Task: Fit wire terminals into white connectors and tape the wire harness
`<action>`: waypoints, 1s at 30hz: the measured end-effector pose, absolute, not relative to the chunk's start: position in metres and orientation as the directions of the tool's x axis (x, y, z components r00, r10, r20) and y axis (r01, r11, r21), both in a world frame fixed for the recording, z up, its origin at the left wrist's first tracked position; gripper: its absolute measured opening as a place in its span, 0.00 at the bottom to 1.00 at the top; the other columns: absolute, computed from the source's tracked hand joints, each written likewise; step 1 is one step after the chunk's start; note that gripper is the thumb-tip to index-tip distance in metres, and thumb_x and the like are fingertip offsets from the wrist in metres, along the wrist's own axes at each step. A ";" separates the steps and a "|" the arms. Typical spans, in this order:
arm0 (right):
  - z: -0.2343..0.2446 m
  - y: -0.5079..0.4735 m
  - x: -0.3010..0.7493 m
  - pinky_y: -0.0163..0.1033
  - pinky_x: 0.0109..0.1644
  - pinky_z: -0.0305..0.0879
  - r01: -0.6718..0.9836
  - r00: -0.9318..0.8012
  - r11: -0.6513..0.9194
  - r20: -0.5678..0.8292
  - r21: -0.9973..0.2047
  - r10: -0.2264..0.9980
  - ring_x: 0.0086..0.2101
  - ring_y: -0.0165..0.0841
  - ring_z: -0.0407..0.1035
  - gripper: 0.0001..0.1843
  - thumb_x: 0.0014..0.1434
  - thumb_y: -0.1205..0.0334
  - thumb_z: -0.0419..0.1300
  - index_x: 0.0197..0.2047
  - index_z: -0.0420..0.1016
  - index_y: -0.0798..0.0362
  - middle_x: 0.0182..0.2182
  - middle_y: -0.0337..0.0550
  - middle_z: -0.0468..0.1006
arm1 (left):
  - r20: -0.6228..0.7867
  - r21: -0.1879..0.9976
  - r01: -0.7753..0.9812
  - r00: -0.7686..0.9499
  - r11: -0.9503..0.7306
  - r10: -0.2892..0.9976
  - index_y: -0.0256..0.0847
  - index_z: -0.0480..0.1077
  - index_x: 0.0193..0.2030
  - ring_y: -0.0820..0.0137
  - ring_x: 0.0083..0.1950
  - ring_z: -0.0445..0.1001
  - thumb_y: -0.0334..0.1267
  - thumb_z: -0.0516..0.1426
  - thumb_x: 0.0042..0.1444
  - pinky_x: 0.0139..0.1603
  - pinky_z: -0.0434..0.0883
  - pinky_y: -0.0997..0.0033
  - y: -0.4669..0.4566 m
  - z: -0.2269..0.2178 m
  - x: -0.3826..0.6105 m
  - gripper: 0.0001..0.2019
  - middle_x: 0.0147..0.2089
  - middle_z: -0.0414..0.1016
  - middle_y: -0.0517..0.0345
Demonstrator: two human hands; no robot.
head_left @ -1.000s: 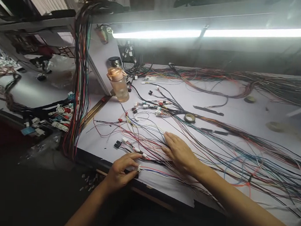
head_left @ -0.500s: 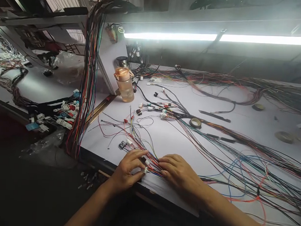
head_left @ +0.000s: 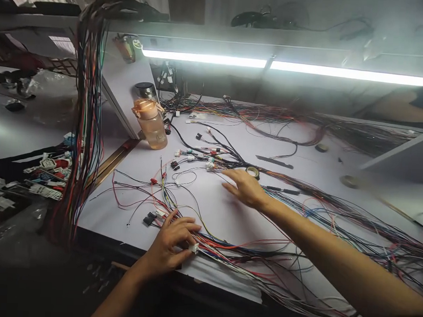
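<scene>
My left hand rests near the front edge of the white table, thumb and fingers pinched on a small white connector at the end of a bundle of coloured wires. My right hand is stretched out over the middle of the table, fingers spread and flat, holding nothing. It hovers just in front of a roll of tape and a cluster of small connectors. A black connector lies just left of my left hand.
A peach water bottle stands at the back left. A thick hanging bundle of coloured wires drapes over the left side. Long wire harnesses run across the right. Another tape roll and a black strip lie further back.
My right hand left the wires beside my left hand and reached forward to the middle of the table near the tape roll. My left hand stayed on the white connector.
</scene>
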State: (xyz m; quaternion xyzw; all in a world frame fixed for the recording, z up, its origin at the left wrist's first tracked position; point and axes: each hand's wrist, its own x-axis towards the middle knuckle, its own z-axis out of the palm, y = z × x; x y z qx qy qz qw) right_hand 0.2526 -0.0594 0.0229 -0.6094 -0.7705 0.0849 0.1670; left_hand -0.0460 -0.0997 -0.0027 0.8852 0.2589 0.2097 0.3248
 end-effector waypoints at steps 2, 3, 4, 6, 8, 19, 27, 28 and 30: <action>0.022 -0.029 0.256 0.49 0.53 0.64 0.956 -0.149 0.167 0.092 -0.240 0.985 0.52 0.43 0.66 0.25 0.61 0.58 0.57 0.61 0.65 0.50 0.56 0.48 0.71 | 0.187 0.686 0.331 0.780 -0.648 0.597 0.44 0.70 0.34 0.60 0.59 0.70 0.27 0.58 0.49 0.69 0.44 0.44 -0.099 -0.004 -0.047 0.08 0.51 0.77 0.55; 0.022 -0.016 0.257 0.49 0.52 0.63 0.968 -0.130 0.141 0.069 -0.206 0.989 0.52 0.44 0.65 0.26 0.60 0.59 0.58 0.62 0.64 0.50 0.56 0.49 0.71 | 0.178 0.686 0.333 0.784 -0.646 0.594 0.44 0.70 0.34 0.60 0.59 0.70 0.26 0.58 0.48 0.69 0.44 0.44 -0.099 -0.004 -0.048 0.09 0.52 0.77 0.55; 0.021 -0.005 0.259 0.49 0.52 0.62 0.975 -0.118 0.126 0.052 -0.184 0.992 0.51 0.44 0.66 0.26 0.59 0.60 0.58 0.61 0.65 0.50 0.55 0.50 0.72 | 0.169 0.686 0.337 0.788 -0.645 0.591 0.45 0.70 0.34 0.60 0.60 0.70 0.26 0.58 0.48 0.69 0.43 0.44 -0.099 -0.005 -0.049 0.09 0.52 0.77 0.56; 0.020 0.012 0.263 0.47 0.50 0.61 0.977 -0.117 0.122 0.037 -0.174 0.992 0.50 0.43 0.67 0.22 0.60 0.60 0.58 0.58 0.69 0.50 0.51 0.50 0.74 | 0.160 0.686 0.336 0.796 -0.645 0.584 0.45 0.69 0.35 0.60 0.60 0.69 0.27 0.58 0.49 0.69 0.42 0.44 -0.099 -0.007 -0.050 0.09 0.53 0.76 0.56; 0.021 0.023 0.272 0.43 0.48 0.60 0.973 -0.135 0.138 0.032 -0.186 0.990 0.47 0.39 0.68 0.16 0.62 0.59 0.57 0.53 0.73 0.49 0.48 0.47 0.75 | 0.160 0.691 0.330 0.797 -0.643 0.582 0.45 0.69 0.35 0.61 0.60 0.68 0.27 0.58 0.49 0.69 0.42 0.45 -0.098 -0.010 -0.051 0.09 0.53 0.76 0.56; 0.013 0.075 0.312 0.38 0.39 0.57 0.962 0.173 -0.135 0.143 -0.238 0.975 0.42 0.37 0.68 0.14 0.65 0.56 0.53 0.49 0.73 0.52 0.47 0.47 0.74 | 0.172 0.676 0.318 0.809 -0.664 0.562 0.47 0.69 0.38 0.65 0.62 0.66 0.28 0.57 0.51 0.70 0.38 0.55 -0.095 -0.011 -0.053 0.09 0.54 0.75 0.59; 0.007 0.048 0.291 0.45 0.49 0.55 0.982 0.081 -0.037 0.240 -0.183 0.967 0.50 0.43 0.64 0.19 0.61 0.58 0.58 0.55 0.70 0.50 0.52 0.49 0.73 | 0.145 0.693 0.330 0.807 -0.641 0.572 0.46 0.68 0.37 0.66 0.61 0.67 0.27 0.57 0.50 0.70 0.37 0.58 -0.095 -0.004 -0.050 0.10 0.53 0.76 0.61; 0.008 0.037 0.288 0.45 0.49 0.56 0.987 0.048 -0.004 0.267 -0.162 0.962 0.49 0.43 0.65 0.18 0.62 0.57 0.57 0.54 0.71 0.51 0.51 0.49 0.74 | 0.149 0.699 0.324 0.806 -0.637 0.574 0.46 0.68 0.37 0.67 0.61 0.67 0.27 0.57 0.49 0.70 0.37 0.58 -0.095 -0.004 -0.050 0.10 0.53 0.76 0.61; 0.007 0.012 0.280 0.46 0.48 0.57 0.992 0.001 0.034 0.281 -0.121 0.960 0.47 0.43 0.66 0.18 0.64 0.55 0.54 0.54 0.71 0.53 0.49 0.51 0.75 | 0.161 0.710 0.313 0.800 -0.630 0.579 0.46 0.68 0.36 0.67 0.61 0.67 0.26 0.57 0.48 0.70 0.36 0.58 -0.095 -0.004 -0.049 0.10 0.52 0.76 0.62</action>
